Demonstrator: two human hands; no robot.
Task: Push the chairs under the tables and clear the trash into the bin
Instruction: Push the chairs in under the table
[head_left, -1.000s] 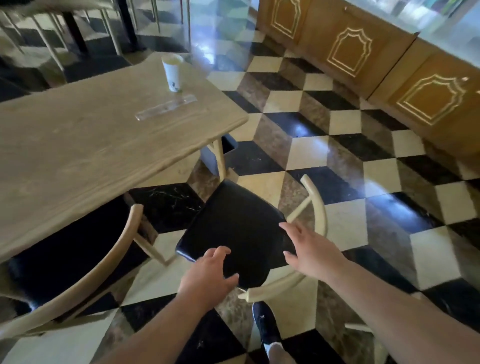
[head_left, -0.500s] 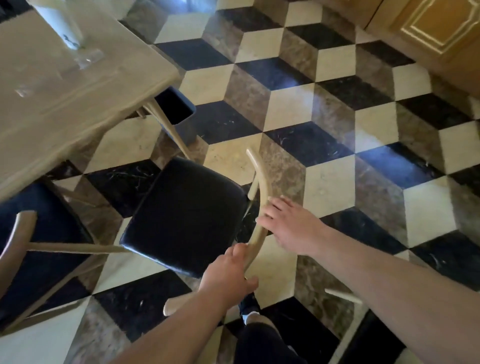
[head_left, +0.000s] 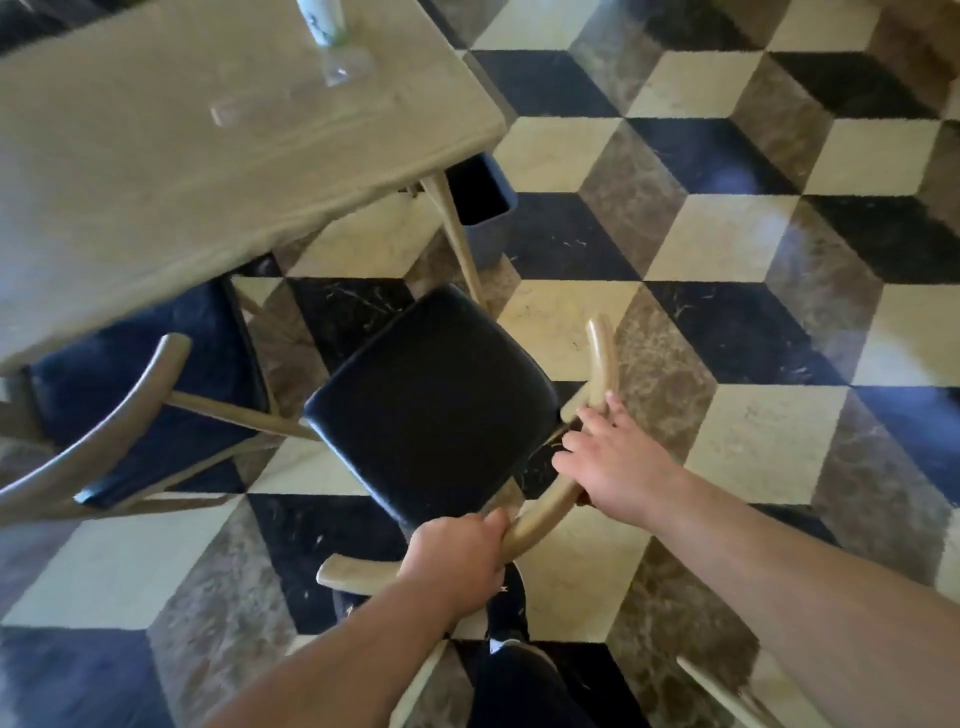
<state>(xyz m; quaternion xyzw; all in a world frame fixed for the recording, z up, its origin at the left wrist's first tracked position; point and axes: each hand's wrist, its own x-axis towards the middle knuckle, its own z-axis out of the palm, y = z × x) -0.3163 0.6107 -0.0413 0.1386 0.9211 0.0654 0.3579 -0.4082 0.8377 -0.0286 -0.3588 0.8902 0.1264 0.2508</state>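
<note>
A wooden chair with a black seat (head_left: 431, 400) stands turned at an angle, just outside the near right corner of the wooden table (head_left: 208, 171). My left hand (head_left: 457, 561) is closed around the lower part of its curved back rail (head_left: 600, 364). My right hand (head_left: 618, 462) grips the same rail higher up, fingers wrapped over it. On the table's far end stands a white paper cup (head_left: 324, 23), beside a clear plastic wrapper (head_left: 343, 70). A dark bin (head_left: 480, 208) sits on the floor under the table's corner, behind the table leg.
A second black-seated chair (head_left: 135, 395) sits partly under the table at left, its curved back sticking out. The floor is a cube-patterned black, cream and brown tile. My dark shoe (head_left: 506, 613) is just behind the chair. A pale chair leg (head_left: 727, 691) shows at bottom right.
Both hands went from reaching over the seat to gripping the chair's back rail. The view dropped and moved closer, and the chair sits nearer the table's corner.
</note>
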